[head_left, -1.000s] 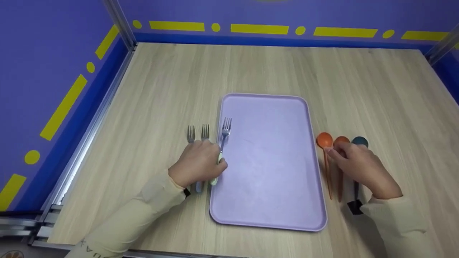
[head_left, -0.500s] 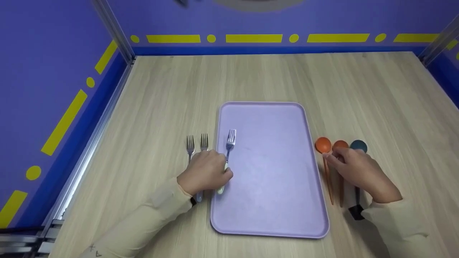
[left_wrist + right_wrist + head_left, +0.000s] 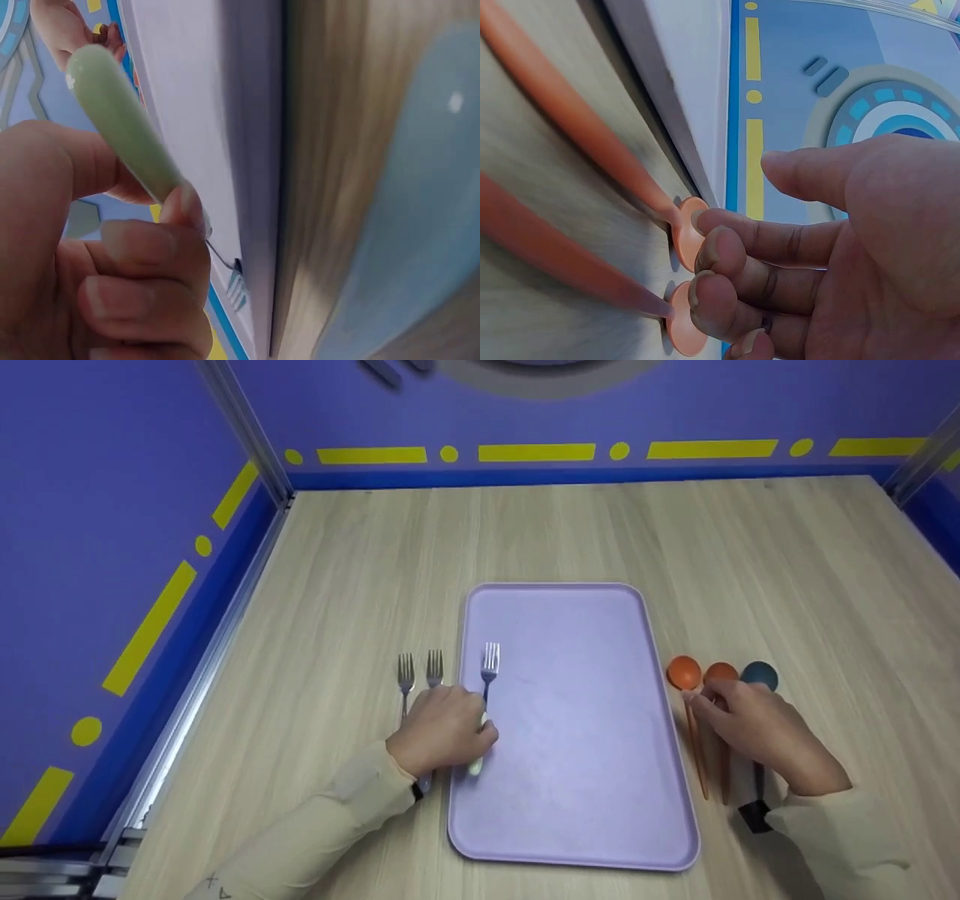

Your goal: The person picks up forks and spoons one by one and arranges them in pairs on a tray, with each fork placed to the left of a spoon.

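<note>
My left hand [image 3: 442,729] pinches the pale green handle of a fork [image 3: 120,124] between thumb and fingers. The fork's tines lie over the left side of the lilac tray [image 3: 570,810], pointing away from me. Two more forks, a left one [image 3: 406,669] and a right one [image 3: 435,664], lie beside the tray, partly hidden under that hand. On the other side, my right hand [image 3: 769,735] hovers with loosely bent fingers and holds nothing. Its fingertips are close to a bright orange spoon [image 3: 684,672] and a darker orange spoon [image 3: 686,326]. A dark teal spoon [image 3: 760,673] is partly covered by this hand.
The wooden table [image 3: 360,562] carries everything. Blue-purple panels with yellow dashes [image 3: 536,453] stand along its back and sides. A metal rail [image 3: 217,652] runs down the left edge.
Holding the green-handled fork, my left hand has shifted right, bringing it from the tray's left rim further over the tray. My right hand stays by the spoons. The head view has tilted up slightly.
</note>
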A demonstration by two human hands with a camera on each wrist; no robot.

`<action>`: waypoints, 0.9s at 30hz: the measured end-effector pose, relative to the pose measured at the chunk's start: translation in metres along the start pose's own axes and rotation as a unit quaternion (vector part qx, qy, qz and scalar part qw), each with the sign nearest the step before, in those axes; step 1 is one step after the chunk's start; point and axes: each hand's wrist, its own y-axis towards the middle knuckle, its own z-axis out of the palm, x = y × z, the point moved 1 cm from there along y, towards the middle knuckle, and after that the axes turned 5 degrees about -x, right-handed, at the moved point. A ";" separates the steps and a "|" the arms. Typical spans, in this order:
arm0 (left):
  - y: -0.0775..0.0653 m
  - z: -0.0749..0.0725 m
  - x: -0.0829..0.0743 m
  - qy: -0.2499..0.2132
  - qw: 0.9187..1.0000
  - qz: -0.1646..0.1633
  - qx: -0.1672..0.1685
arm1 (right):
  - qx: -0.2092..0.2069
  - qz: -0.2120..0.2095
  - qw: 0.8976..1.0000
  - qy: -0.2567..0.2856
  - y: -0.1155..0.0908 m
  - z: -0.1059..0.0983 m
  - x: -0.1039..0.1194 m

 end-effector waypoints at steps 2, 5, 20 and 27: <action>-0.001 0.002 -0.001 0.004 1.000 0.004 -0.005 | -0.003 0.000 1.000 0.000 -0.001 0.000 0.000; -0.001 0.005 -0.002 0.013 1.000 0.011 -0.015 | -0.006 0.000 1.000 0.000 -0.002 -0.002 -0.001; 0.000 0.012 -0.002 0.027 1.000 0.012 0.009 | 0.022 0.007 1.000 -0.010 0.000 0.003 -0.003; -0.001 0.013 -0.001 0.028 0.999 0.013 0.009 | 0.027 0.015 0.999 -0.019 0.002 0.010 -0.002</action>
